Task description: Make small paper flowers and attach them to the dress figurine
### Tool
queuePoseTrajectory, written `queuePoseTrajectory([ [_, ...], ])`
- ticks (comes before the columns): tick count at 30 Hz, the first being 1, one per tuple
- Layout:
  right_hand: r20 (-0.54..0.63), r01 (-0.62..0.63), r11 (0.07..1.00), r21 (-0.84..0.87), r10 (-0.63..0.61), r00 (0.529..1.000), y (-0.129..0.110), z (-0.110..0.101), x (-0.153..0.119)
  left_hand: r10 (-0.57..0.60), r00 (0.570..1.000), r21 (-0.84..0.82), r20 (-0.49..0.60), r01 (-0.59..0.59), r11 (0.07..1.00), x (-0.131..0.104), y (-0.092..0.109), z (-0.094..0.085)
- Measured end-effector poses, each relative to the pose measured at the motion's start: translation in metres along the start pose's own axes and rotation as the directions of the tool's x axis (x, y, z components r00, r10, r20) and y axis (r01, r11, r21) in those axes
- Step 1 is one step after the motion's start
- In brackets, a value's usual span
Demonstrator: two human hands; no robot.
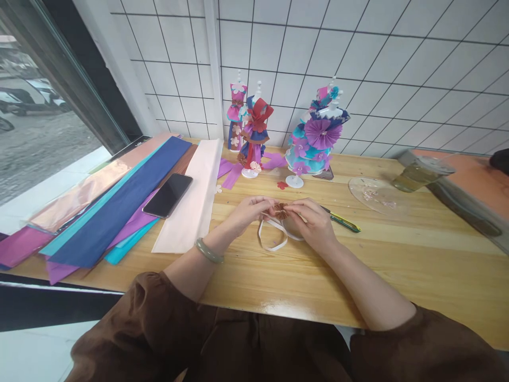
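Observation:
Between my two hands is a small brown pleated paper piece (pixel 281 211), fanned out in folds. My left hand (pixel 254 209), with a bangle on the wrist, pinches its left side. The fingers of my right hand (pixel 316 220) are closed on its right side. A white ribbon (pixel 274 248) hangs in a loop below the paper and rests on the wooden table (pixel 254 286). Just right of my right hand lies a yellow and black cutter (pixel 345 222).
Dressed paper figures on white stands, one with a purple rosette (pixel 323 132), stand by the tiled wall. Paper strips (pixel 131 196) and a phone (pixel 168 196) lie left. At right are a clear dish (pixel 371 195) and a cup (pixel 417 175).

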State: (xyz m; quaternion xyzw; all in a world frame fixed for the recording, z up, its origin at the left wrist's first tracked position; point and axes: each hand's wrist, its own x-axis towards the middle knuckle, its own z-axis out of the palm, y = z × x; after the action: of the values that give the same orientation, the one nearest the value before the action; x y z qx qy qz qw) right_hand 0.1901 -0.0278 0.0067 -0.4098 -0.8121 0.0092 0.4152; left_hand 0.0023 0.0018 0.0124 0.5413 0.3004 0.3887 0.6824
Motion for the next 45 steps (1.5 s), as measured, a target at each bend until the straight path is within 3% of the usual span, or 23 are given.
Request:
queuePoseTrajectory([
  [6,0.042,0.044,0.999,-0.008,-0.044,0.998,-0.003,0.000,0.001,0.045,0.997,0.166,0.058,-0.054,0.985,0.002,-0.003,0.000],
  [14,0.028,0.027,0.999,0.022,-0.028,0.999,-0.004,0.001,0.001,0.065,0.997,0.170,-0.033,-0.058,0.984,0.004,-0.003,0.001],
  [19,-0.023,-0.132,0.977,0.167,0.138,0.990,-0.012,0.000,0.002,0.081,0.995,0.178,-0.051,-0.071,0.982,0.005,-0.003,0.001],
  [22,0.000,-0.294,0.900,0.322,0.311,0.950,-0.014,0.002,0.002,0.108,0.994,0.248,-0.007,-0.103,0.963,0.004,-0.005,0.003],
  [25,0.155,-0.455,0.738,0.498,0.440,0.884,-0.014,0.005,0.000,0.106,0.993,0.306,0.054,-0.117,0.945,0.001,-0.005,0.006],
  [28,0.294,-0.543,0.566,0.621,0.474,0.830,-0.014,0.010,0.000,0.087,0.992,0.335,0.088,-0.112,0.936,0.000,-0.002,0.009],
  [31,0.310,-0.550,0.488,0.678,0.489,0.815,-0.014,0.011,0.001,0.088,0.993,0.348,0.076,-0.110,0.931,-0.001,0.000,0.010],
  [45,0.188,-0.502,0.560,0.659,0.524,0.831,-0.013,0.010,0.002,0.069,0.998,0.175,0.014,-0.071,0.982,0.002,-0.003,0.005],
])
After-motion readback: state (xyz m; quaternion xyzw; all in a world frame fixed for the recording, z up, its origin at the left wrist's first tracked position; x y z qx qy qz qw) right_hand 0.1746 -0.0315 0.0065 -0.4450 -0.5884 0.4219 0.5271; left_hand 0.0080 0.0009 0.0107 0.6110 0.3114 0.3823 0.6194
